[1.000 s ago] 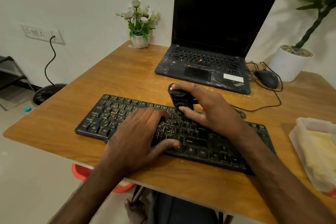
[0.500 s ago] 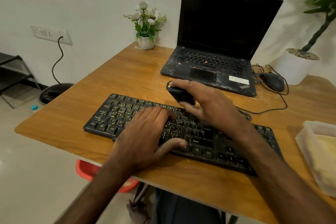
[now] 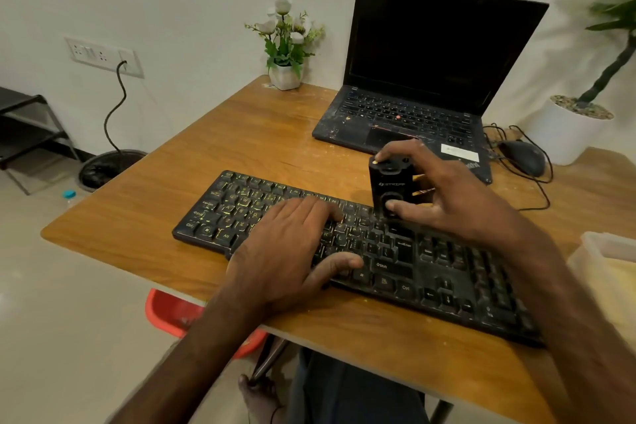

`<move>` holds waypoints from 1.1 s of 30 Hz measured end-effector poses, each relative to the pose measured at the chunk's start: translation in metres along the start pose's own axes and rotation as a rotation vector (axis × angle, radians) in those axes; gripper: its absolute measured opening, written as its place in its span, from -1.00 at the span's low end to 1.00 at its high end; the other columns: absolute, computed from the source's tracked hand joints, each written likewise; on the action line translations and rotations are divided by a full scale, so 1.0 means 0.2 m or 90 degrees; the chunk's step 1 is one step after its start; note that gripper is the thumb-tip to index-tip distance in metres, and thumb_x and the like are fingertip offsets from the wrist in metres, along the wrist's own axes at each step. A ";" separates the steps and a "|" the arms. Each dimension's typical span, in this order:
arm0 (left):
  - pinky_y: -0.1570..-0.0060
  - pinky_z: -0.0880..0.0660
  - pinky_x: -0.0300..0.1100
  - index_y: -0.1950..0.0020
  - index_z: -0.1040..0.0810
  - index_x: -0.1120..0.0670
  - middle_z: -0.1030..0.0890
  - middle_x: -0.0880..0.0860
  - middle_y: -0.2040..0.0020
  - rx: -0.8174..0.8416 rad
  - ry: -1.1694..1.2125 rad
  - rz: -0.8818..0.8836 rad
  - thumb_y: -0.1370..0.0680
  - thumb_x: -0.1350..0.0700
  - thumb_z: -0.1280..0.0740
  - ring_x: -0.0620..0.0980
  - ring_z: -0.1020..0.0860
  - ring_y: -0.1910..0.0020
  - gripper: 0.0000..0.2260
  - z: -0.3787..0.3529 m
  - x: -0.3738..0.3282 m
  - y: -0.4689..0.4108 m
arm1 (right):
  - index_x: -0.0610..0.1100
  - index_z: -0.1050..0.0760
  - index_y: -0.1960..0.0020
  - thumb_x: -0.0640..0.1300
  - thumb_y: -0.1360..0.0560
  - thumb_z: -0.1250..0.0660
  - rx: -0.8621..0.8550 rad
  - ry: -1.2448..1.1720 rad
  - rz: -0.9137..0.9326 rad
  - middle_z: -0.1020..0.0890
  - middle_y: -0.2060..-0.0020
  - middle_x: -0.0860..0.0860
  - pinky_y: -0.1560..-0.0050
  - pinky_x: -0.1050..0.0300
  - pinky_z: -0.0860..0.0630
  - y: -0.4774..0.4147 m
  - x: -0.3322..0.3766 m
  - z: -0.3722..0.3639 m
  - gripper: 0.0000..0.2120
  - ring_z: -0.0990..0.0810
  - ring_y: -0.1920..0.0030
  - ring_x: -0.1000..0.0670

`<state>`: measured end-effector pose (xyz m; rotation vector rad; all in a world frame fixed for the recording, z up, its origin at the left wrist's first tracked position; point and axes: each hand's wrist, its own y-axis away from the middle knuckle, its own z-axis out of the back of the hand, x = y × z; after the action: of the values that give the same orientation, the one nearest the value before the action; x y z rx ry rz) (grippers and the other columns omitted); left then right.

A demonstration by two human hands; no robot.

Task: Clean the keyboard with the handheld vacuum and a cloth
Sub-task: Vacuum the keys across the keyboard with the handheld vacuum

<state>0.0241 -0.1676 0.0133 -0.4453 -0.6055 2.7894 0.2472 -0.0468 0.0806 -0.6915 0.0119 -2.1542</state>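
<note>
A black keyboard with yellow-lit keys lies across the near part of the wooden table. My left hand lies flat on its middle keys, fingers straight, thumb near the front edge. My right hand grips a small black handheld vacuum, upright, its lower end on the keys at the upper right of the keyboard's main block. No cloth is in plain sight.
An open black laptop stands behind the keyboard. A mouse with its cable lies to the laptop's right. A small flower pot sits at the far edge, a large white planter at far right, a plastic container at right.
My right hand has moved the vacuum to the right along the keyboard's top rows and stood it more upright. My left hand stays on the keys. The camera has shifted.
</note>
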 end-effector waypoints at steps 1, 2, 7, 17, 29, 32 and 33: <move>-0.12 -0.33 -0.20 -0.25 -0.48 0.04 -0.58 -0.01 -0.12 0.000 -0.002 0.000 -0.60 -0.41 0.02 -0.07 -0.51 -0.09 -0.40 0.00 0.00 0.00 | 0.29 -0.25 -0.34 -0.10 -0.48 -0.47 -0.001 -0.002 -0.004 -0.50 -0.22 0.03 0.14 0.10 -0.68 0.01 0.01 0.01 -0.40 -0.61 0.00 0.15; -0.12 -0.33 -0.20 -0.25 -0.48 0.04 -0.58 -0.01 -0.12 0.001 -0.003 0.000 -0.60 -0.41 0.02 -0.07 -0.51 -0.09 -0.39 0.00 0.00 0.00 | 0.27 -0.26 -0.34 -0.11 -0.48 -0.47 -0.012 -0.014 0.000 -0.50 -0.23 0.03 0.14 0.12 -0.68 -0.01 0.02 0.00 -0.40 -0.61 0.00 0.16; -0.13 -0.36 -0.16 -0.26 -0.48 0.04 -0.56 0.00 -0.13 0.010 0.007 0.002 -0.59 -0.43 0.05 -0.05 -0.51 -0.10 -0.37 0.00 0.01 0.00 | 0.17 -0.27 -0.36 -0.16 -0.49 -0.46 -0.068 -0.087 0.060 -0.49 -0.17 0.12 0.13 0.11 -0.68 -0.13 0.10 -0.13 -0.42 -0.64 -0.01 0.09; -0.16 -0.38 -0.13 -0.27 -0.47 0.03 -0.54 -0.02 -0.14 0.023 0.007 0.008 -0.57 -0.46 0.08 -0.06 -0.49 -0.11 -0.32 0.00 0.00 0.00 | 0.18 -0.24 -0.40 -0.11 -0.51 -0.43 0.003 0.061 0.049 -0.54 -0.22 -0.01 0.06 0.07 -0.67 -0.07 0.10 -0.03 -0.42 -0.62 -0.04 0.05; -0.13 -0.35 -0.17 -0.26 -0.47 0.02 -0.53 -0.04 -0.11 0.016 0.005 0.006 -0.57 -0.47 0.10 -0.11 -0.45 -0.07 -0.32 -0.01 0.00 -0.01 | 0.23 -0.26 -0.34 -0.12 -0.47 -0.48 -0.035 -0.011 -0.053 -0.51 -0.23 -0.02 0.16 0.06 -0.69 0.06 0.00 0.03 -0.40 -0.63 -0.01 0.06; -0.11 -0.34 -0.17 -0.24 -0.47 0.03 -0.54 -0.03 -0.10 0.012 0.007 -0.006 -0.58 -0.45 0.10 -0.12 -0.44 -0.05 -0.33 -0.01 0.00 -0.02 | 0.21 -0.29 -0.30 -0.17 -0.45 -0.50 -0.092 -0.121 -0.027 -0.48 -0.18 0.11 0.17 0.15 -0.67 0.05 0.03 -0.01 -0.41 -0.64 0.00 0.05; -0.12 -0.35 -0.16 -0.25 -0.47 0.03 -0.54 -0.02 -0.10 0.011 0.011 -0.007 -0.58 -0.45 0.09 -0.10 -0.45 -0.06 -0.34 -0.01 0.01 -0.01 | 0.19 -0.30 -0.30 -0.19 -0.45 -0.51 -0.112 -0.140 -0.018 -0.47 -0.18 0.13 0.17 0.16 -0.67 0.02 0.05 -0.04 -0.41 -0.64 -0.01 0.04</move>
<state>0.0240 -0.1643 0.0131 -0.4604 -0.5788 2.7746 0.2409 -0.0585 0.0773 -1.0336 0.0753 -2.1091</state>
